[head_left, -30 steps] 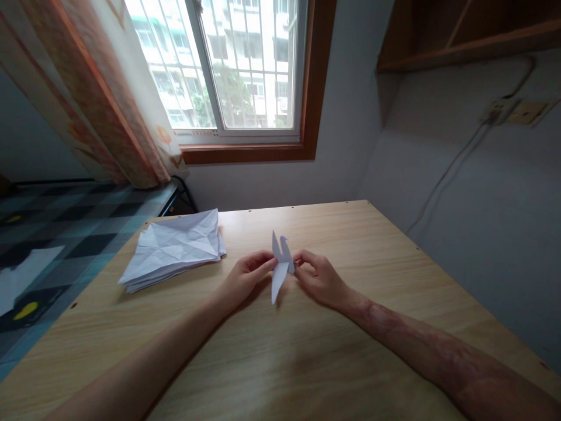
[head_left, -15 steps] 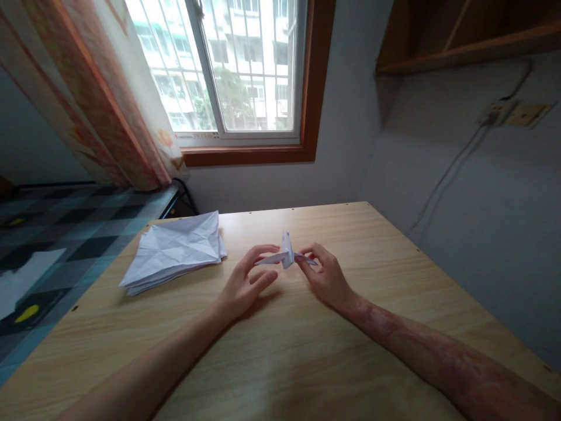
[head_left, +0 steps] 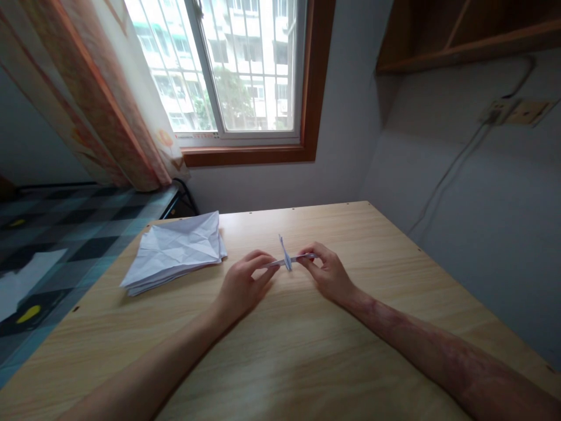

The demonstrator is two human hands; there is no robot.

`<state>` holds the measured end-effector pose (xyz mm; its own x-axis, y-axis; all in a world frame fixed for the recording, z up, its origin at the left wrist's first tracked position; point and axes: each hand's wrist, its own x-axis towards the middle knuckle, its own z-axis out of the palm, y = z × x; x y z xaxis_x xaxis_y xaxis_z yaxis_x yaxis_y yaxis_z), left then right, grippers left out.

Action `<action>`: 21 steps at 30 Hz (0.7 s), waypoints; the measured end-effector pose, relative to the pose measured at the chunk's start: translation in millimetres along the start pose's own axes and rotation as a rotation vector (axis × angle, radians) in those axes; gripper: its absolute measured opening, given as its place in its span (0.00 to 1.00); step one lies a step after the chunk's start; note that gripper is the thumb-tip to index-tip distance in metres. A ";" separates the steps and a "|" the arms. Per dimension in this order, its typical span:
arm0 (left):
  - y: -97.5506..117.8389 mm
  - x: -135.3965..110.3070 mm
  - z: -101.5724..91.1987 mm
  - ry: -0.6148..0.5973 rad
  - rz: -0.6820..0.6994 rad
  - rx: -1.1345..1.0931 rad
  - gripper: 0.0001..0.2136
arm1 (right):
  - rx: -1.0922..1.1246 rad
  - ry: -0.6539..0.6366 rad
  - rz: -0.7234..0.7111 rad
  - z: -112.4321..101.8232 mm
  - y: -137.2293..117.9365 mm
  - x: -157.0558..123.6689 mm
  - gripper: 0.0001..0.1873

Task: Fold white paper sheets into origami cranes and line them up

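Between my hands, just above the table, is a folded white paper figure (head_left: 287, 260) with two flat side wings and a thin piece sticking up from its middle; it looks like an origami bird. My left hand (head_left: 246, 279) pinches the left wing between thumb and fingers. On the other side, my right hand (head_left: 326, 272) has the right wing pinched the same way. The fingertips partly cover both wings.
A stack of creased white paper sheets (head_left: 175, 250) lies at the back left of the wooden table (head_left: 280, 362). Left of the table is a checked cloth surface (head_left: 87, 219) with white paper (head_left: 33, 278) on it. A wall cable (head_left: 442, 175) hangs at right.
My left thumb and fingers have closed onto the left wing, where they were apart before. The figure has tilted, its upright piece now leaning left. My right hand keeps its pinch.
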<state>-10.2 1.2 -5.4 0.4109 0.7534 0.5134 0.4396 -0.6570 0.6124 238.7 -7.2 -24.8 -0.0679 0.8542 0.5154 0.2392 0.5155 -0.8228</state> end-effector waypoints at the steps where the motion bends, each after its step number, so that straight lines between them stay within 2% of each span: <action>1: -1.1 -0.3 -1.0 -0.001 0.008 0.020 0.08 | 0.003 -0.012 0.005 -1.1 2.3 1.1 0.05; 6: -4.4 0.4 -3.5 0.050 0.057 0.056 0.06 | 0.004 -0.034 0.042 -7.4 10.8 6.7 0.06; 14: -4.3 1.5 -3.9 0.068 0.047 0.092 0.06 | 0.006 -0.054 0.048 -7.3 11.2 6.8 0.08; 21: -9.3 2.7 -2.7 0.087 0.025 0.166 0.06 | -0.025 -0.072 0.102 -16.0 9.1 13.3 0.07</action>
<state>-15.3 9.4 -8.1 0.3555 0.7315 0.5818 0.5588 -0.6653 0.4951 255.5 7.8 -21.6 -0.1113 0.9053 0.4099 0.2726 0.4244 -0.8634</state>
